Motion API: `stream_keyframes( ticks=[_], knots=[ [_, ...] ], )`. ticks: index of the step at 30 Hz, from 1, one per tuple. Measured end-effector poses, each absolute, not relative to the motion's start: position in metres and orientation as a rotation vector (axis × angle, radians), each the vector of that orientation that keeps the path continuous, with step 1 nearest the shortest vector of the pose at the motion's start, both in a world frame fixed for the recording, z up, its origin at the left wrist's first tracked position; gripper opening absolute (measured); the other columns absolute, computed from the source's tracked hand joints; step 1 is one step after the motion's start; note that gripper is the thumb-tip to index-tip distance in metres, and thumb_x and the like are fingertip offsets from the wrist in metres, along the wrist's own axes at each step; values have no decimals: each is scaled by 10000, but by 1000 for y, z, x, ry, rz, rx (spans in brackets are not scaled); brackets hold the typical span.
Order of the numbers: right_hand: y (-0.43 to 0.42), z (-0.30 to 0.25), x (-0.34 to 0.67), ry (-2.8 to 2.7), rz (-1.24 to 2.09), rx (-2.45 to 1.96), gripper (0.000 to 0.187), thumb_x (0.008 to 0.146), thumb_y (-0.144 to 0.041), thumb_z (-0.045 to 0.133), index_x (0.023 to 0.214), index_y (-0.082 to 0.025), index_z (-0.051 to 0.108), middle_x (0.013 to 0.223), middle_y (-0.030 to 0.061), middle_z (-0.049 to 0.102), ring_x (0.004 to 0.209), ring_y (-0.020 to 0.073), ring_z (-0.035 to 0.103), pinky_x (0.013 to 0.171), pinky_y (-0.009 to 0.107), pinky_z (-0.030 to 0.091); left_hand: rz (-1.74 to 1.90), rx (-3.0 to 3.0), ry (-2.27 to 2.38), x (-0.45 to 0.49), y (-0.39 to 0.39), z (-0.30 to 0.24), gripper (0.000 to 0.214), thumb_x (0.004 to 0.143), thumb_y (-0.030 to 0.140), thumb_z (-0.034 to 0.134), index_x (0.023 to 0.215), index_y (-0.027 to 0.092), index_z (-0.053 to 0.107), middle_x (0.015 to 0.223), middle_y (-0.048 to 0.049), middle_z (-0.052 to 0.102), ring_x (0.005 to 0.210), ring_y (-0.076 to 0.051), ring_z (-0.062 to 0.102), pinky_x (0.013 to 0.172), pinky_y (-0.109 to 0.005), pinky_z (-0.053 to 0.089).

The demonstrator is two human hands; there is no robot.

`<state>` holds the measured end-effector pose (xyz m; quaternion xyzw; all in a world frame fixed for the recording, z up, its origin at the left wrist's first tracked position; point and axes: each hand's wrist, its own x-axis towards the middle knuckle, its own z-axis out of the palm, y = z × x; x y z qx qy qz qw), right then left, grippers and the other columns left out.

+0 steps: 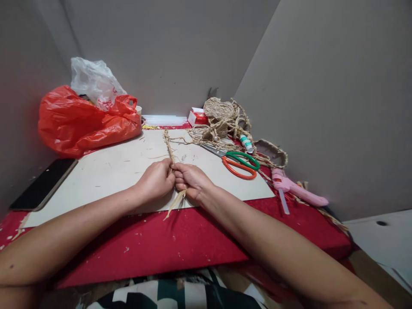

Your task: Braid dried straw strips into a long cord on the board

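My left hand (157,179) and my right hand (190,179) meet above the near part of a white board (106,165). Both are closed, fingers pinched on a tan cord of twisted plant fibre (169,146). From my fingers the cord runs away over the board, and a thinner strand leads from its far end to the rope pile at right. A loose pale fibre tail (175,203) hangs below my right hand. The stretch of cord between my fingertips is hidden.
Scissors (240,163) with green and orange handles lie right of my hands, beside coiled fibre rope (220,110). A pink glue gun (298,188) rests at the right edge. At left are a red plastic bag (90,124) and a phone (45,182). Grey walls stand behind.
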<state>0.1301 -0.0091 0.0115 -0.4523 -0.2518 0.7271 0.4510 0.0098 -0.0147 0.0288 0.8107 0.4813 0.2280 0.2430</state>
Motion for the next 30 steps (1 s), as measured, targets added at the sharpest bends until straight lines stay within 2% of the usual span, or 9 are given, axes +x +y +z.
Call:
stream_keyframes(
  ticks=[4, 6, 9, 11, 14, 17, 23, 25, 30],
  knots=[
    [-3, 11, 143, -656, 1900, -1056, 182, 789, -95, 459, 627, -159, 407, 401, -111, 230, 333, 14, 122, 312, 124, 96, 449, 2119, 1205, 1, -10, 49, 273, 745, 259, 531, 962, 116, 614, 633, -9, 591, 516, -101, 466, 517, -234, 320],
    [1, 13, 151, -674, 1992, -1021, 157, 809, -107, 439, 657, -144, 449, 411, -111, 217, 341, 16, 105, 308, 120, 97, 573, 2072, 1245, -5, 0, 53, 255, 772, 308, 513, 875, 109, 635, 631, -21, 584, 543, -103, 472, 528, -236, 330],
    [7, 17, 160, -721, 2109, -1002, 182, 842, -120, 398, 680, -126, 481, 420, -110, 198, 350, 20, 82, 301, 117, 97, 858, 1878, 1246, -6, 15, 47, 185, 783, 267, 502, 780, 113, 606, 666, -31, 575, 584, -97, 477, 572, -238, 360],
    [10, 17, 163, -783, 2170, -990, 195, 849, -123, 389, 681, -119, 489, 426, -111, 191, 352, 19, 75, 300, 114, 103, 784, 1637, 1100, -2, 20, 38, 149, 790, 228, 483, 720, 120, 557, 635, -28, 550, 535, -81, 451, 549, -234, 355],
    [15, 14, 166, -895, 2203, -996, 190, 844, -127, 393, 687, -112, 499, 431, -112, 194, 353, 16, 79, 307, 111, 106, 620, 1360, 969, 5, 20, 27, 153, 805, 209, 449, 677, 140, 496, 551, 14, 465, 413, -48, 333, 444, -217, 266],
    [18, 12, 168, -1015, 2205, -1008, 151, 820, -141, 434, 685, -117, 497, 436, -113, 203, 356, 13, 93, 321, 111, 100, 569, 1396, 1026, 5, 19, 23, 136, 790, 212, 471, 682, 143, 517, 474, 70, 335, 372, -37, 203, 412, -219, 157],
    [14, 15, 170, -1421, 1965, -1106, 117, 762, -168, 490, 663, -120, 532, 405, -106, 241, 336, 20, 140, 330, 147, 109, 539, 1790, 1050, -2, 21, 25, 182, 755, 216, 492, 642, 119, 597, 564, 3, 502, 516, -79, 371, 518, -226, 281],
    [14, 15, 171, -1544, 1842, -1118, 143, 772, -179, 483, 658, -116, 543, 403, -97, 265, 335, 28, 169, 333, 168, 120, 491, 1767, 1045, -2, 22, 24, 204, 777, 249, 487, 655, 128, 598, 536, 13, 461, 482, -72, 334, 486, -234, 248],
    [15, 13, 172, -1793, 1642, -1152, 214, 829, -271, 480, 704, -117, 564, 442, -84, 307, 366, 41, 199, 368, 212, 127, 371, 1428, 1052, -2, 25, 19, 231, 805, 340, 507, 638, 180, 499, 457, 71, 239, 369, -46, 141, 413, -261, 63]
  ],
)
